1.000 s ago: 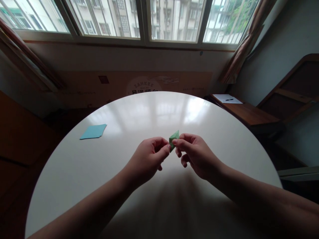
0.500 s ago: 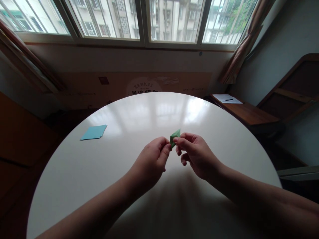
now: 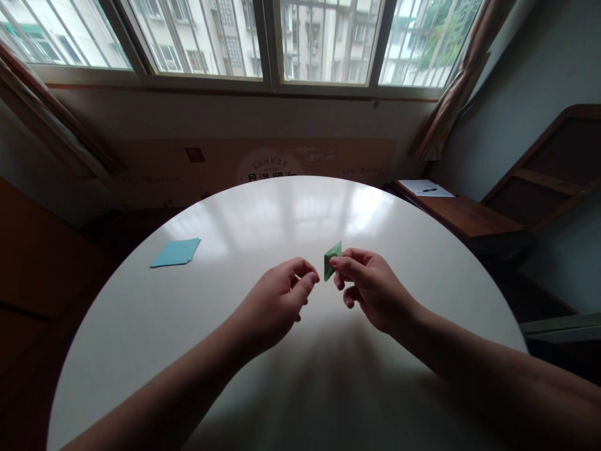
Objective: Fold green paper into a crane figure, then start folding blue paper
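The grip of the right hand (image 3: pixel 370 285) is closed between thumb and forefinger on a small green folded paper (image 3: pixel 329 266), its other fingers curled loosely below. The paper stands nearly upright, one point up and one down, held over the middle of the bench (image 3: pixel 141 357). The left hand (image 3: pixel 279 304) is just beside it, apart from it and holding nothing visible; its thumb and forefinger curl close together, though I cannot tell whether the tips meet. Well apart to the left, a stack of blue paper squares (image 3: pixel 175 253) lies near the rim of the round white bench. Beyond the rim, on the right, a white sheet (image 3: pixel 416 187) with a dark pen (image 3: pixel 429 190) lies on a brown wooden top (image 3: pixel 479 216). Barred windows (image 3: pixel 323 44) run behind, between curtains (image 3: pixel 462 81).
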A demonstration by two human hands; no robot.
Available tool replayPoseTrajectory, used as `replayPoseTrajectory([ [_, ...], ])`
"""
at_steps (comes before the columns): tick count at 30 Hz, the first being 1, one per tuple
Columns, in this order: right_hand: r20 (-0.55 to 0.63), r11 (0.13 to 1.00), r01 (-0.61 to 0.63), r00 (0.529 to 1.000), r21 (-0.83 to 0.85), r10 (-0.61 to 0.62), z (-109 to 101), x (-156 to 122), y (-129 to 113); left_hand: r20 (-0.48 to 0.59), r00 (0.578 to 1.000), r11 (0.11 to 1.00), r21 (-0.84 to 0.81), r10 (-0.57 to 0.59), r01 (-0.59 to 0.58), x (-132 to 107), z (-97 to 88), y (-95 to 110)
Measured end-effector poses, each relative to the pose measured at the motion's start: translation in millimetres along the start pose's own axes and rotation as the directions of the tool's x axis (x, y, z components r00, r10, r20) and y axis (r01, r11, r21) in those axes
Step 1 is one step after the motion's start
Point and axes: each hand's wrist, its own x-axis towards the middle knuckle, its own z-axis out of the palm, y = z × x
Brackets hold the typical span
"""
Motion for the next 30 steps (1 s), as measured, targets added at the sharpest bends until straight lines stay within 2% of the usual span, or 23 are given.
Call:
replayPoseTrajectory([
  [3, 0.116, 0.996, -0.059, 0.991, -0.059, 0.066, -1.9, 0.4, 1.8, -0.033, 0.999, 0.986, -0.169, 0.002, -0.008, 2.6, -3.6, 2.4],
  [7, 0.214, 0.986, -0.091, 0.969, -0.140, 0.120, -2.5, 0.0, 2.3, 0.009, 0.998, 0.962, -0.263, -0.067, 0.067, 4.2, -7.3, 4.7],
  [10, 0.225, 0.985, -0.034, 0.972, -0.168, 0.072, -2.3, -0.4, 2.0, -0.021, 0.993, 0.930, -0.353, -0.119, 0.104, 4.4, -9.0, 5.6],
  [13, 0.259, 0.980, 0.040, 0.966, -0.197, 0.012, -0.6, -2.3, 3.6, -0.093, 0.985, 0.882, -0.463, -0.145, 0.086, 3.9, -8.1, 6.0],
  [16, 0.299, 0.971, 0.095, 0.954, -0.220, -0.026, 1.7, -4.8, 6.3, -0.111, 0.981, 0.836, -0.545, -0.156, 0.071, 3.0, -4.7, 5.5],
  [19, 0.289, 0.957, 0.159, 0.954, -0.242, -0.086, 2.5, -5.2, 6.6, -0.109, 0.982, 0.806, -0.589, -0.156, 0.062, 2.6, -1.6, 3.9],
  [23, 0.212, 0.965, 0.174, 0.969, -0.197, -0.131, 1.4, -2.5, 2.8, -0.116, 0.984, 0.811, -0.584, -0.139, 0.046, 2.3, -0.8, 2.3],
  [30, 0.152, 0.971, 0.232, 0.963, -0.055, -0.222, -0.3, -2.1, -1.7, 0.088, 0.990, 0.860, -0.492, -0.108, 0.138, 0.3, -0.9, 3.2],
])
